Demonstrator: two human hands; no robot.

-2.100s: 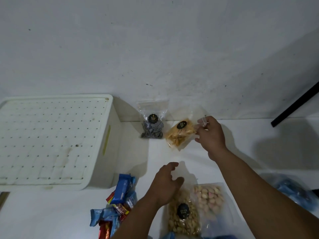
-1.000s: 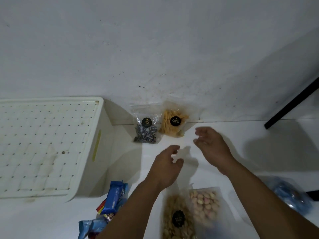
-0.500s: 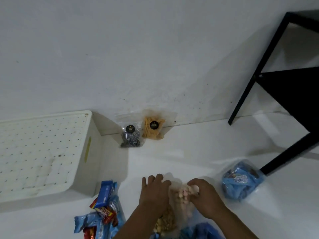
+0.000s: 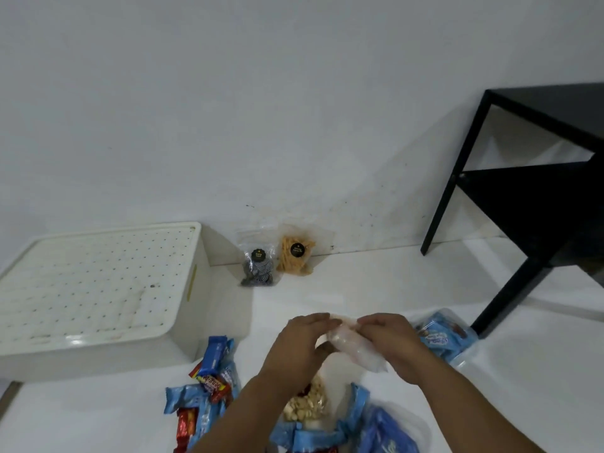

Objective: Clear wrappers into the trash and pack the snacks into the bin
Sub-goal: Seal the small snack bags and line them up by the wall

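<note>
A: Where is the clear snack bag [image 4: 354, 349]?
B: Between both hands, lifted above the white floor [image 4: 376, 282]. The left hand [image 4: 302, 346] pinches its left end, and the right hand [image 4: 390, 338] grips the top edge. The fingers [image 4: 372, 320] of both curl onto the plastic.
A: And the bin [image 4: 98, 289]?
B: Well apart, to the left.

One head-worn wide-angle view looks forward and down, close over both hands at lower centre, taking in the white floor [image 4: 376, 289] and wall [image 4: 261, 93] beyond.
</note>
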